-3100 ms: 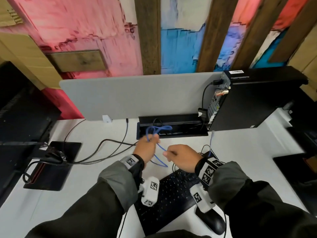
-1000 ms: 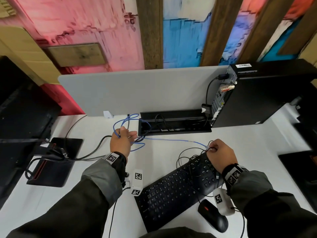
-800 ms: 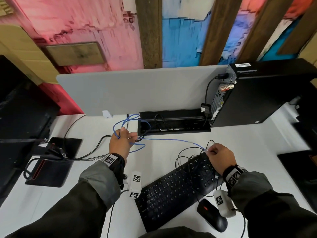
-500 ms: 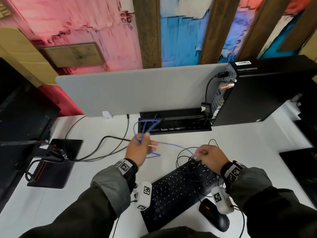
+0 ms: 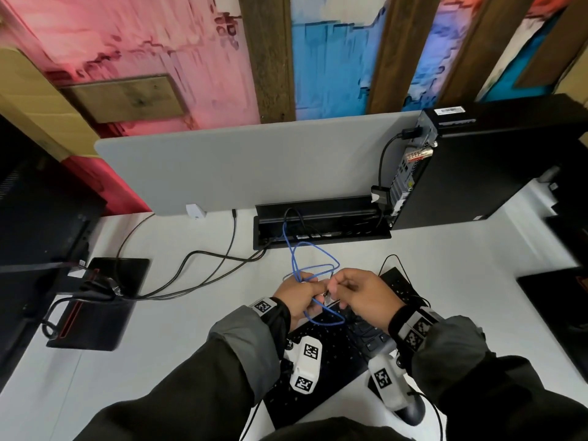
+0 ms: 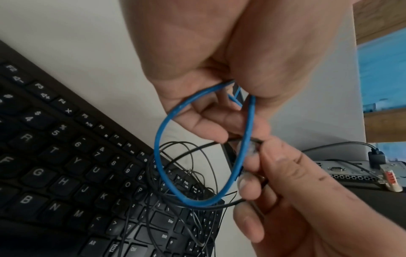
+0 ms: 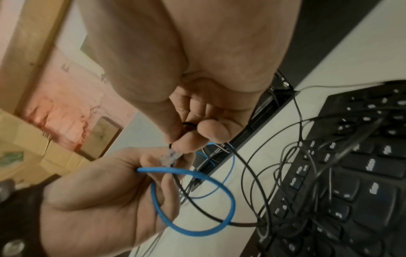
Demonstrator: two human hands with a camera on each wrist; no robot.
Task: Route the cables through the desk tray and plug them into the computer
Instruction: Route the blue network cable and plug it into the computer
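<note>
A blue cable [image 5: 297, 265] rises out of the black desk tray [image 5: 350, 235] and loops to my two hands, which meet above the keyboard [image 5: 321, 358]. My left hand [image 5: 299, 296] grips a bundle of blue loops [image 6: 160, 135]. My right hand [image 5: 356, 292] pinches the cable's clear plug [image 7: 170, 157] between thumb and forefinger [image 7: 184, 144], with a thin black cable [image 7: 246, 172] caught in the same fingers. The computer tower [image 5: 477, 173] stands at the back right, its port side [image 5: 402, 183] facing the tray.
A tangle of thin black wires [image 6: 193, 173] lies on the keyboard's right end. A mouse [image 5: 412, 412] sits near my right sleeve. Black cables [image 5: 197, 268] run left to a monitor stand [image 5: 95, 300]. A grey divider panel [image 5: 254, 163] backs the desk.
A second ago my hands were apart with the blue cable stretched between them. They have come together over the keyboard, the left hand moving right with its loops.
</note>
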